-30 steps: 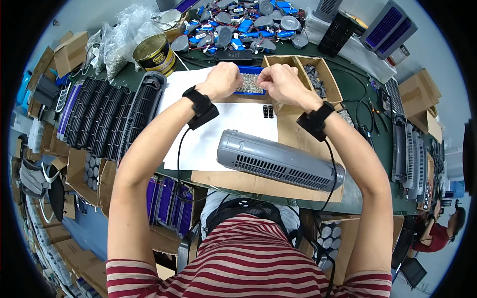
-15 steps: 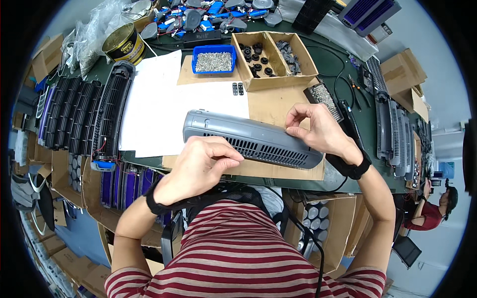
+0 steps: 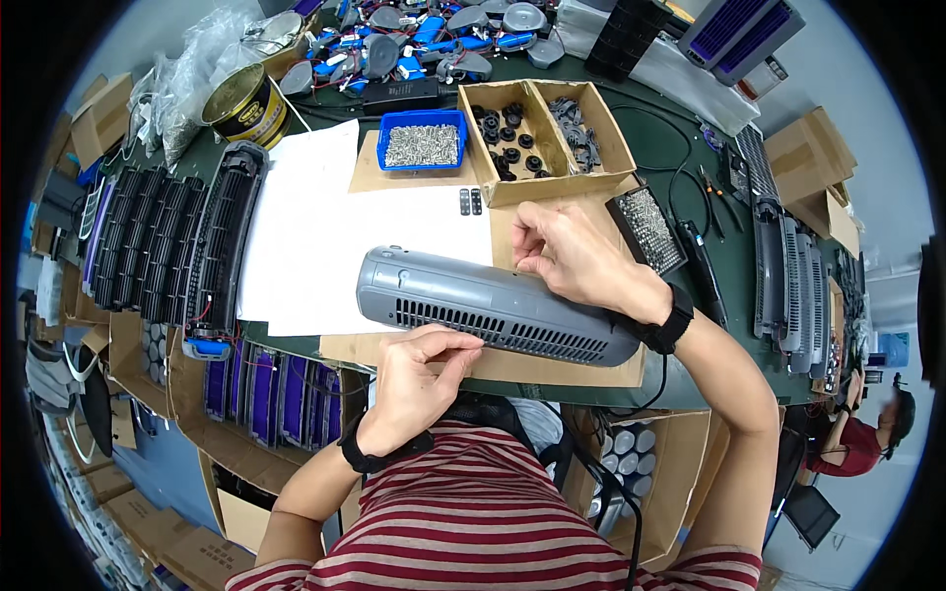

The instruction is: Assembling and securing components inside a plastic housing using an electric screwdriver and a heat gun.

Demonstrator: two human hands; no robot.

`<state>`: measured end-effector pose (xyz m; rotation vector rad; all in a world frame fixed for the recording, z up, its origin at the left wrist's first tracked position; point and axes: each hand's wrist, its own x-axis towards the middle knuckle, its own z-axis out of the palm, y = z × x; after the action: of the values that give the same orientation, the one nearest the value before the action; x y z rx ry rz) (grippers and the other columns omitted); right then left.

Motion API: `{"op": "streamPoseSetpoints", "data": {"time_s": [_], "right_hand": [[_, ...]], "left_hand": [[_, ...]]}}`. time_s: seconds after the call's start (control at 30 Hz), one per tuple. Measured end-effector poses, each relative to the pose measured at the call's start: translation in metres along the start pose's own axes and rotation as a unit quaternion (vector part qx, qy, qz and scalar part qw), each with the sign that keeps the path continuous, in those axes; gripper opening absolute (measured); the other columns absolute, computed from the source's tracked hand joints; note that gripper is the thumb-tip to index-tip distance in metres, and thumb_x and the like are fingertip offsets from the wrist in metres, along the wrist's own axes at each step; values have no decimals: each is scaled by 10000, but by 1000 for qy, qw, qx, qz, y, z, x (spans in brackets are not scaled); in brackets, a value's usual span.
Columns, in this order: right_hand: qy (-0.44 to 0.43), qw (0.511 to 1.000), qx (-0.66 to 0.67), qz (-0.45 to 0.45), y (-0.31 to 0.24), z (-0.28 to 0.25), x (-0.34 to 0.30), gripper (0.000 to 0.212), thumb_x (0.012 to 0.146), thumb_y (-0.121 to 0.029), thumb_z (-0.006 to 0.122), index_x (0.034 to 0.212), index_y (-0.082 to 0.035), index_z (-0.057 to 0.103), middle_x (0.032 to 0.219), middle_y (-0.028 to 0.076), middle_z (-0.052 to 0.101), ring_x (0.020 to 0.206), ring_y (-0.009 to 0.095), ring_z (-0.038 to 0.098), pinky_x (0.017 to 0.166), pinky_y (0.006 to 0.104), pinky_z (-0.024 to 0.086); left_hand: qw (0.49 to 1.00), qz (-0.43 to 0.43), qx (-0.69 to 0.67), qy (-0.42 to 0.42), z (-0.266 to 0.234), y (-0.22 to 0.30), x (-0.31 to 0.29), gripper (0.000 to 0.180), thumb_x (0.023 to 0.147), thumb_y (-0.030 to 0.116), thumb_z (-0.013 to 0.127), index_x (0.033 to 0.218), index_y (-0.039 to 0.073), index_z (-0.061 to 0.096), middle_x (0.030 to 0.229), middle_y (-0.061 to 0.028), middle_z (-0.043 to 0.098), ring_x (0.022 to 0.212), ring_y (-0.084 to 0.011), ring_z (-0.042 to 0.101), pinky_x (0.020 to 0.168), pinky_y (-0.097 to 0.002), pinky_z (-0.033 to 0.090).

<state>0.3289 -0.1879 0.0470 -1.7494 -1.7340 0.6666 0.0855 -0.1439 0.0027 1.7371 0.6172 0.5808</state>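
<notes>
Long, rounded grey plastic housing (image 3: 463,284) with slots, lying across the green counter (image 3: 702,366). The left hand (image 3: 419,376) and right hand (image 3: 581,256), set apart at its near and far sides, pinch thumb to forefinger; contents indiscernible. Uneven pressure could roll the curved shell. Beyond, a divided brown cardboard box (image 3: 591,181) limits the right hand's outward room; a blue plastic tray (image 3: 422,168) adjoins.

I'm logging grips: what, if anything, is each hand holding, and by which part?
Cannot be told: the left hand and right hand have fingertips drawn together at the grey slotted housing, neither clearly gripping it; whether they pinch anything small is unclear.
</notes>
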Motion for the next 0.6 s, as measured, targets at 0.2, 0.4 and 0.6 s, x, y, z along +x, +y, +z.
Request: {"op": "streamPoseSetpoints", "data": {"time_s": [0.2,0.4,0.6], "right_hand": [[-38,999,15,14,0,0,3,242,771,73,699,911,4,514,760,121,662,761,250,692,717,338,527],[11,993,-46,-112,10,5,10,174,713,127,610,835,27,536,676,160,633,642,300,662,626,347,516],[-8,995,8,-95,10,5,7,188,710,134,616,850,29,545,710,162,644,650,291,671,607,353,528]], "left_hand": [[1000,-1,0,-3,4,7,5,123,792,-53,720,909,-20,738,829,-128,721,725,-184,710,656,-266,591],[999,-22,-34,6,13,-4,6,49,785,-40,737,826,-29,712,783,-111,720,690,-160,705,633,-251,575],[1000,-17,-22,5,17,-5,7,65,778,-33,749,781,-29,685,744,-96,714,647,-130,695,595,-236,563]]}}
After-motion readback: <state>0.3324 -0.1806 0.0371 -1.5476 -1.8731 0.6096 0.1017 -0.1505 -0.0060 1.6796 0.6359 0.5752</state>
